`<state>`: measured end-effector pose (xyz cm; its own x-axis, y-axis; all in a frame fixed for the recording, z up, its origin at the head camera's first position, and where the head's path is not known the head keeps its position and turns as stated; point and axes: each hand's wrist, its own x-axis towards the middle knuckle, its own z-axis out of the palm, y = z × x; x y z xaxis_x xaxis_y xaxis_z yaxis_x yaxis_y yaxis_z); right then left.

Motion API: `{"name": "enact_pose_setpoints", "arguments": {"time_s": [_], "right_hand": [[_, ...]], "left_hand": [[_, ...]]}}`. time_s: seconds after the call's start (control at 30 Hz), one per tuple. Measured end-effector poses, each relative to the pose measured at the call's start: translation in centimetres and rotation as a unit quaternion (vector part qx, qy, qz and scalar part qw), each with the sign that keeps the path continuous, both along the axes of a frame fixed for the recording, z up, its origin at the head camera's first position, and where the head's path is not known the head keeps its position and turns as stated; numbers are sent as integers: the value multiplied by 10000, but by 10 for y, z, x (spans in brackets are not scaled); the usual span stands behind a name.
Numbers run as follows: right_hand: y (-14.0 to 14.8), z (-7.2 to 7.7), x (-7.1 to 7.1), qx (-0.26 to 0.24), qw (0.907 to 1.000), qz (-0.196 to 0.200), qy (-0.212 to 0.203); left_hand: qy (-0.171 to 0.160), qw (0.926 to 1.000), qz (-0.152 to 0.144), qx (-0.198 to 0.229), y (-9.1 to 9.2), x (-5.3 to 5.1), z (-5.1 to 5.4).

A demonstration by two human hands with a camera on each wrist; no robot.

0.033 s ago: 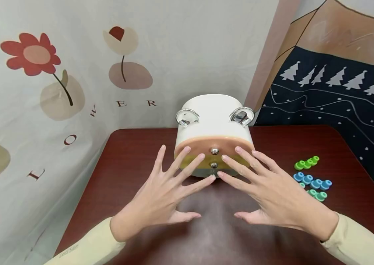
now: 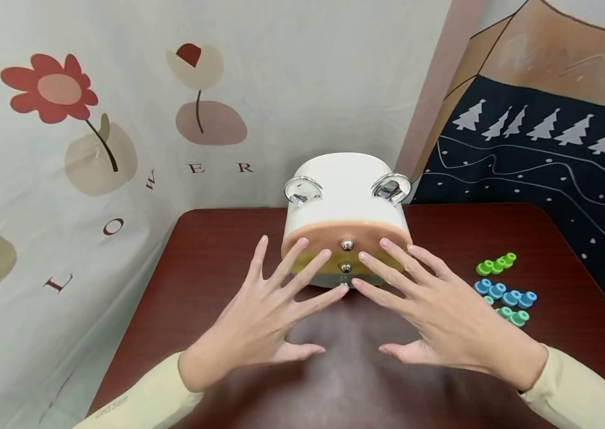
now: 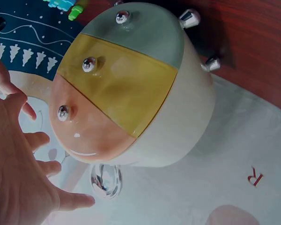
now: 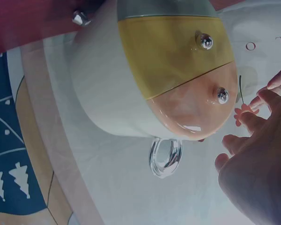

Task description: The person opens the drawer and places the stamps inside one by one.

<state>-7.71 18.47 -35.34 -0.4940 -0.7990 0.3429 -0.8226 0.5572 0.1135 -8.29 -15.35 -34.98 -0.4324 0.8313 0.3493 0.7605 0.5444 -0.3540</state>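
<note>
A white rounded box [image 2: 345, 179] stands at the back of the table, with two silver rings on top and silver knobs down its front. The left wrist view shows its front [image 3: 126, 79] in orange, yellow and grey-green bands, and silver feet. My left hand [image 2: 265, 316] hovers before its left side, palm down, fingers spread. My right hand [image 2: 436, 310] mirrors it on the right. Both hold nothing; their index fingertips are close together near the lowest knob. In the right wrist view, my right hand [image 4: 262, 159] appears beside the box's front [image 4: 178, 61].
On the right of the dark red table [image 2: 211, 238] lie small pegs: light green [image 2: 497, 264], blue [image 2: 510, 297] and teal [image 2: 519, 317], the teal ones close to my right wrist. Behind the table hang a pale flower-print cloth [image 2: 308, 77] and a dark tree-print cloth [image 2: 527, 155].
</note>
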Motion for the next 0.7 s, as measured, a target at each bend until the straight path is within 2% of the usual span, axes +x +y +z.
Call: {"name": "enact_pose_setpoints", "arguments": {"time_s": [0.1, 0.17, 0.23, 0.3, 0.33, 0.37, 0.47, 0.57, 0.6, 0.63, 0.7], "right_hand": [[-1, 1, 0, -76, 10000, -10, 37], [-1, 0, 1, -275, 9995, 0, 151], [-4, -3, 1, -700, 9967, 29, 415], [-8, -7, -2, -1285, 9892, 39, 707], [-11, -10, -4, -1599, 9834, 27, 855], [-15, -12, -7, -1895, 9771, -9, 967], [-27, -20, -16, -2640, 9590, -140, 1018], [-39, -29, -26, -3065, 9475, -309, 855], [-43, -31, -29, -3170, 9443, -355, 813], [-46, -33, -32, -3254, 9415, -410, 777], [-52, -37, -38, -3393, 9365, -503, 737]], "left_hand": [[47, 9999, -24, 109, -1, 0, 1], [126, 9989, -120, 427, -3, -2, 1], [49, 9938, -267, 1081, -6, -8, 0], [-217, 9800, -350, 1949, -10, -19, -1], [-464, 9689, -361, 2405, -11, -27, -2], [-804, 9544, -362, 2852, -13, -35, -3], [-1870, 8993, -235, 3946, -15, -60, -9], [-2724, 8430, -250, 4631, -12, -81, -16], [-2884, 8285, -286, 4792, -10, -86, -18], [-2996, 8172, -338, 4912, -8, -91, -21], [-3139, 7985, -466, 5117, -3, -98, -24]]}}
